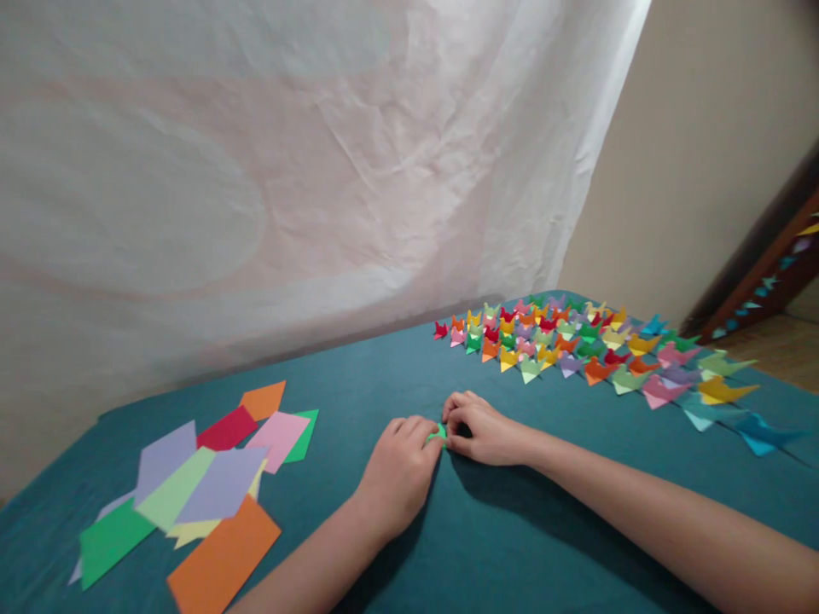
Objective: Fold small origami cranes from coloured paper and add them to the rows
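A small green folded paper piece [438, 434] lies on the teal tablecloth [512, 529] between my two hands. My left hand [400, 472] rests knuckles up, its fingers curled and pinching the left side of the green piece. My right hand [483, 429] presses its bent fingers on the right side of the same piece. Most of the paper is hidden under the fingers.
Loose coloured paper sheets [205, 486] lie scattered at the left front. Several rows of small folded paper birds [576, 345] in many colours cover the far right of the table. A white wrinkled cloth [287, 170] hangs behind; a wooden piece [761, 277] stands at far right.
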A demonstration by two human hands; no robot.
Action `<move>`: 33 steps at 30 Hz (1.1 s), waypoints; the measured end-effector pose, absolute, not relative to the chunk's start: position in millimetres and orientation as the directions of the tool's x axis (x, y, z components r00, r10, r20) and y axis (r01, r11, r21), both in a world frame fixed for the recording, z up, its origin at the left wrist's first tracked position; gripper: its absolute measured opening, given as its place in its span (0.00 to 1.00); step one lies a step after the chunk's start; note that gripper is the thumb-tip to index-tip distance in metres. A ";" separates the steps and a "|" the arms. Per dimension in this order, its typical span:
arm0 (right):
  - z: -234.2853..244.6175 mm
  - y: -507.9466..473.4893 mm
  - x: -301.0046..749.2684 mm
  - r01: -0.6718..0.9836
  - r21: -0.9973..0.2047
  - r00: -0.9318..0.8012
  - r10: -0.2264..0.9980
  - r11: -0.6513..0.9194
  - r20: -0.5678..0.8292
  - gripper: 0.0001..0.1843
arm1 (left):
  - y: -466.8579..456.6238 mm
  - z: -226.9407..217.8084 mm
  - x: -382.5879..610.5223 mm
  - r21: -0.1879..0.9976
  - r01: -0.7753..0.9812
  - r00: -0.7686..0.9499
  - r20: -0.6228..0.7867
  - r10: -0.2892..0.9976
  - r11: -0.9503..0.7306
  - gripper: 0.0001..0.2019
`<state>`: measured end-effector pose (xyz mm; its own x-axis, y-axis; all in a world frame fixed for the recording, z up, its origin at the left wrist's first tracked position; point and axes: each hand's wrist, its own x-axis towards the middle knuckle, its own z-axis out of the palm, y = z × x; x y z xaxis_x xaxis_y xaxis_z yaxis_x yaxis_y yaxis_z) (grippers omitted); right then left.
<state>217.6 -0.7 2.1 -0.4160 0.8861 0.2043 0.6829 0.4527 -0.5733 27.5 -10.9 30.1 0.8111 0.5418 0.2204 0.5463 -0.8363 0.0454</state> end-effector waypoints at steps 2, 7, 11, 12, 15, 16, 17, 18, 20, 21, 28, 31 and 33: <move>2.1 -0.5 217.1 0.683 -0.572 -0.417 0.885 0.455 0.206 0.03 | -23.5 27.9 30.4 -0.034 0.573 0.809 0.182 0.558 -0.819 0.12; 0.4 0.0 217.0 0.691 -0.561 -0.416 0.885 0.457 0.209 0.04 | -44.4 13.7 29.3 -0.098 0.645 0.763 0.147 0.630 -0.758 0.21; -0.1 0.2 219.3 0.679 -0.570 -0.428 0.880 0.463 0.205 0.03 | -44.0 10.8 26.4 -0.072 0.668 0.744 0.110 0.660 -0.741 0.24; 0.3 0.3 220.3 0.672 -0.577 -0.434 0.878 0.465 0.202 0.03 | -43.3 11.2 26.0 -0.068 0.669 0.743 0.105 0.661 -0.740 0.24; 2.5 0.7 224.3 0.635 -0.604 -0.466 0.862 0.482 0.198 0.04 | -42.5 12.2 25.0 -0.046 0.668 0.742 0.109 0.661 -0.743 0.24; 3.3 0.9 225.9 0.617 -0.615 -0.479 0.855 0.491 0.202 0.04 | -42.8 12.3 24.6 -0.036 0.666 0.743 0.116 0.659 -0.745 0.24; 4.0 1.2 227.6 0.597 -0.628 -0.489 0.847 0.499 0.208 0.05 | -43.1 12.4 24.3 -0.027 0.663 0.745 0.123 0.656 -0.748 0.24; 4.4 1.4 229.2 0.576 -0.641 -0.498 0.840 0.507 0.217 0.06 | -43.5 12.4 23.9 -0.021 0.661 0.745 0.132 0.653 -0.750 0.24; 4.4 1.9 232.2 0.535 -0.665 -0.509 0.827 0.520 0.237 0.09 | -44.0 12.6 23.4 -0.016 0.659 0.746 0.144 0.650 -0.752 0.23; 4.0 2.1 233.4 0.520 -0.675 -0.512 0.823 0.524 0.245 0.10 | -44.2 12.8 23.3 -0.017 0.658 0.747 0.142 0.650 -0.753 0.23; 1.3 0.0 232.1 0.522 -0.675 -0.484 0.833 0.521 0.269 0.06 | -43.3 14.7 24.7 -0.010 0.658 0.748 0.116 0.653 -0.753 0.24; 1.0 -2.0 229.0 0.554 -0.663 -0.461 0.848 0.504 0.260 0.03 | -43.2 14.4 24.8 -0.010 0.662 0.746 0.110 0.657 -0.749 0.24; 0.5 -2.9 227.5 0.568 -0.655 -0.455 0.853 0.498 0.254 0.03 | -43.5 14.2 24.6 -0.011 0.664 0.744 0.108 0.659 -0.748 0.24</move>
<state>227.5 -2.9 0.5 -0.4555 0.8533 0.2538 0.5685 0.4982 -0.6547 24.6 -43.5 14.2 0.7444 0.6590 0.1077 0.6637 -0.7479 -0.0111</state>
